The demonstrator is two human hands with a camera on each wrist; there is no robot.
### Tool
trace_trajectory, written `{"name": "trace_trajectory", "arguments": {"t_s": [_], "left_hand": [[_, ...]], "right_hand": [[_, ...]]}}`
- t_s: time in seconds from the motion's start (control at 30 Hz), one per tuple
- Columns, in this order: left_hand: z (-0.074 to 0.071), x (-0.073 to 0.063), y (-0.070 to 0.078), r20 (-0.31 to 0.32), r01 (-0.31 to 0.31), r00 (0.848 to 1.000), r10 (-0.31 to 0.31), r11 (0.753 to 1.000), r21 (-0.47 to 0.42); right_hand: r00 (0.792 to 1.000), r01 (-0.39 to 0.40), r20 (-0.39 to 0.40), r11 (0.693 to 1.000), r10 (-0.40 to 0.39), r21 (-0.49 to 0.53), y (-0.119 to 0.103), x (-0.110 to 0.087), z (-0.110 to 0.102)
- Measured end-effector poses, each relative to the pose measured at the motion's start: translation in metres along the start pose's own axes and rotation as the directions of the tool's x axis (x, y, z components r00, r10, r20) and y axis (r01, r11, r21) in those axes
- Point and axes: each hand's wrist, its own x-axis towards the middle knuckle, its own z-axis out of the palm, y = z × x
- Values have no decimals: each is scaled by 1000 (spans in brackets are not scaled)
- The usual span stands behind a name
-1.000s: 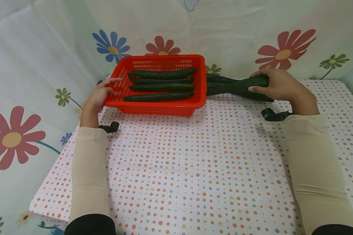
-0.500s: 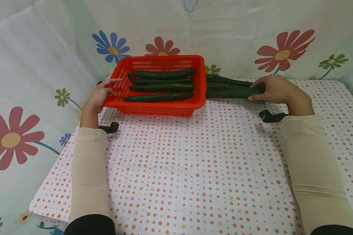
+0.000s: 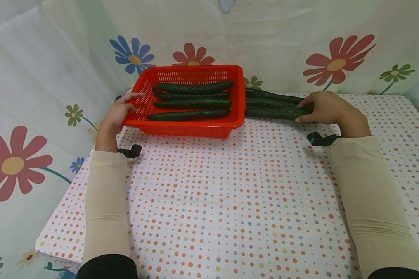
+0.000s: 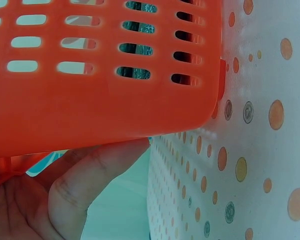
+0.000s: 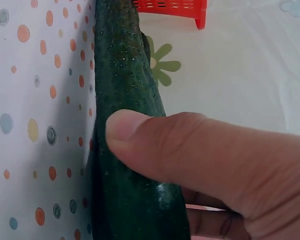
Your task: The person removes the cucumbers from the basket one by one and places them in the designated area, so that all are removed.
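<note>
A red plastic basket (image 3: pixel 185 123) with slotted walls stands at the back left, and several dark green cucumbers (image 3: pixel 192 103) lie lengthwise inside it. My left hand (image 3: pixel 116 112) grips the basket's left end, fingers over the rim and thumb pressed under its lip in the left wrist view. To the right of the basket, my right hand (image 3: pixel 328 108) pinches the right end of a long cucumber (image 3: pixel 272 112) between thumb and fingers. In the right wrist view my thumb (image 5: pixel 155 142) lies across its bumpy skin. Two more cucumbers (image 3: pixel 274 95) lie behind it, their left ends hidden by the basket.
A white cloth with coloured dots (image 3: pixel 223 201) covers the table. Behind it hangs a flower-printed curtain (image 3: pixel 276 42), close to the back edge. Dark cameras sit on both wrists, including a right wrist camera (image 3: pixel 321 139).
My right hand has come down and slightly left. The cucumber it holds, earlier slanting over the others, now lies in front of them. My left hand and the basket have stayed put.
</note>
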Motion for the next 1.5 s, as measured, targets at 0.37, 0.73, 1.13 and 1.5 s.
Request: {"name": "trace_trajectory", "arguments": {"t_s": [0.37,0.73,1.13,1.5], "left_hand": [[1,-1,1,0,13,1000,-13,1000,-7],[0,0,0,-6,11,1000,-11,1000,7],[2,-1,2,-13,8,1000,-7,1000,16],[1,-1,1,-14,-7,1000,7,1000,25]], "right_hand": [[1000,12,18,1000,-11,-22,1,3,6],[1000,2,21,999,-1,-35,-2,4,7],[999,-16,34,999,17,-44,-5,5,9],[998,-35,53,999,36,-30,-5,7,10]]}}
